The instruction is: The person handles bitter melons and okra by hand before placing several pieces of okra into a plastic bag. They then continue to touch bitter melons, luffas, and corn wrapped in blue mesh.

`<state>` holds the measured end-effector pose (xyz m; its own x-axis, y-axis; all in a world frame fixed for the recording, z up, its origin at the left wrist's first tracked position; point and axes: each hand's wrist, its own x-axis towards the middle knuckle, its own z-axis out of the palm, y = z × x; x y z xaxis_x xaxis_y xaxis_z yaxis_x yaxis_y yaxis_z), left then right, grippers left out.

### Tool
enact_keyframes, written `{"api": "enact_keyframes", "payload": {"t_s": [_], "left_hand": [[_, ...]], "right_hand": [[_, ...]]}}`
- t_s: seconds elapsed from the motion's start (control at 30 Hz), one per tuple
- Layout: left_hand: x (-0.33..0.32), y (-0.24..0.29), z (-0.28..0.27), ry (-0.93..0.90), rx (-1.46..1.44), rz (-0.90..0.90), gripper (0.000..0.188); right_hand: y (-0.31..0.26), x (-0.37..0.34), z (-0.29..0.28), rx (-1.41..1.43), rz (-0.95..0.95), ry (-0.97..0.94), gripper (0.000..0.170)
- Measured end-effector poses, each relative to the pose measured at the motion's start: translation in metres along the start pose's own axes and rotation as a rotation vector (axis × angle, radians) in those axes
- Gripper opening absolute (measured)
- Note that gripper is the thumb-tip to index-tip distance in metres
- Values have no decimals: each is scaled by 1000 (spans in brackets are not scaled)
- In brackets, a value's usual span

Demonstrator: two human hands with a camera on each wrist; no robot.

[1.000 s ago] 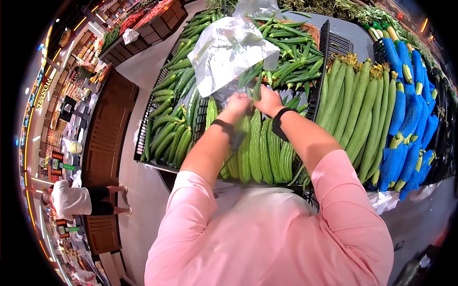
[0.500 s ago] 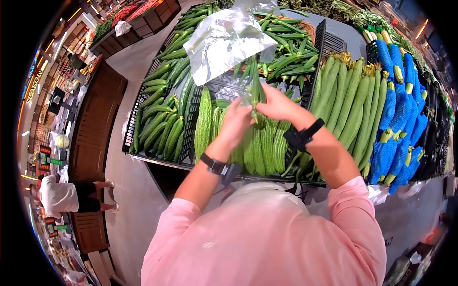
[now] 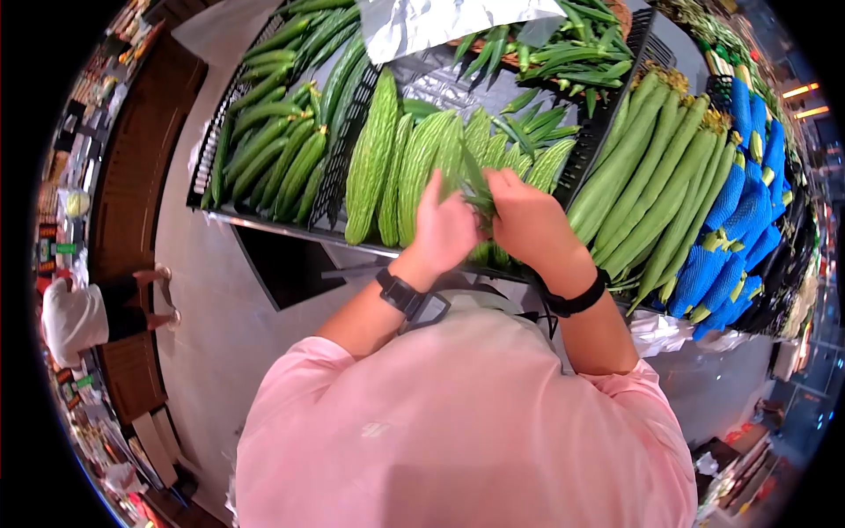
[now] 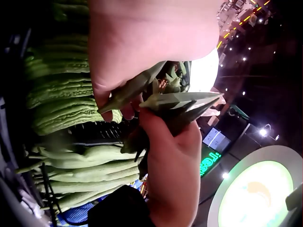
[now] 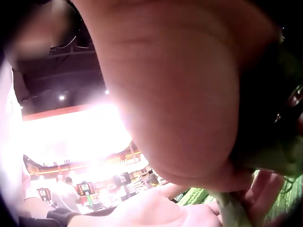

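Several okra pods (image 4: 177,100) are bunched between the two hands, over the bitter melons (image 3: 371,167). The right hand (image 3: 537,222) grips the bunch with curled fingers; in the left wrist view its thumb lies against the pods. Close beside it, the left hand (image 3: 444,231) has its fingers round a pod (image 4: 135,87) at the near side of the bunch. The right wrist view shows a pale green pod end (image 5: 232,210) between the hands. How each fingertip lies is partly hidden.
Cucumbers (image 3: 264,154) fill the left crate, and long gourds (image 3: 647,167) lie at right beside blue-netted vegetables (image 3: 726,216). A clear plastic bag (image 3: 440,26) lies over the okra pile (image 3: 581,62) at the back. A person in white (image 3: 75,321) stands far left.
Both hands, with the okra, have come back toward the body from near the plastic bag. The head view has shifted, so the crates appear higher and the bag sits at the top edge.
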<state>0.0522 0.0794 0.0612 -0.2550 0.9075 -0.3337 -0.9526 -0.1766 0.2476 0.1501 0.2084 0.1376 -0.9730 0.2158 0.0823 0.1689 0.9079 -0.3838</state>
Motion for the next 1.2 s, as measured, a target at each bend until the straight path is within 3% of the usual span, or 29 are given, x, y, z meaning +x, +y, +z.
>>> {"api": "enact_keyframes", "payload": {"t_s": [0.1, 0.2, 0.3, 0.43, 0.57, 0.8, 0.83, 0.93, 1.07, 1.1, 1.2], "left_hand": [[2, -4, -5, 112, 72, 23, 72], [10, -3, -17, 140, 61, 56, 63], [8, -6, -16, 164, -34, 78, 52], [16, -19, -24, 143, -96, 110, 51], [11, -20, -11, 158, -139, 54, 54], [19, -28, -6, 104, -38, 43, 66], [20, -30, -1, 105, -32, 46, 67], [21, -39, 13, 109, -7, 42, 72], [18, -47, 31, 75, -52, 53, 76], [17, -45, 34, 57, -86, 66, 77], [17, -41, 37, 27, -87, 91, 73]], "right_hand": [[-10, 2, -10, -59, 82, -106, 57], [-10, -2, -7, -88, -112, 58, 49], [-15, -3, -5, -200, -50, -51, 50], [-18, -8, -5, -238, 83, -114, 57], [-11, -19, -12, -107, 172, -22, 56], [11, -36, -21, 567, 426, 196, 43], [16, -36, -19, 532, 294, 270, 46], [1, -28, -20, 1136, 437, 297, 57], [19, -19, 15, 633, 355, 350, 64], [11, -22, 6, 541, 343, 287, 70], [21, -29, 25, 316, 112, 339, 77]]}}
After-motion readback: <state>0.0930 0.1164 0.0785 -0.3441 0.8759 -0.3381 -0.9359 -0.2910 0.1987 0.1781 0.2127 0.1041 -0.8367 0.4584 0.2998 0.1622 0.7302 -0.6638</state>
